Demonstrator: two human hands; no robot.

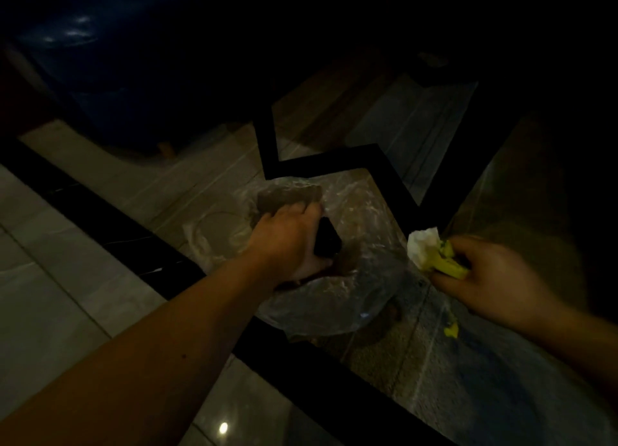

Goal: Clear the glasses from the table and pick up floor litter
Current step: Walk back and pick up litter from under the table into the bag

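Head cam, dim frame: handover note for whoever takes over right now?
Left hand: down on the clear plastic bag on the floor, gripping a small dark object; can't identify it.
Right hand: shut on a wad of white tissue and yellow scrap.
Done: some litter collected.
Left: yellow bit on the floor below the right hand. No glasses in view; table status unknown.

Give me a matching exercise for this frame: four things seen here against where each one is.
Things:
1. white and yellow litter
2. dark object
3. clear plastic bag
4. yellow scrap

Places:
A. lying on the floor alone
B. in the left hand
C. in the right hand
D. spread on the floor under the left hand

Pairs: 1-C, 2-B, 3-D, 4-A
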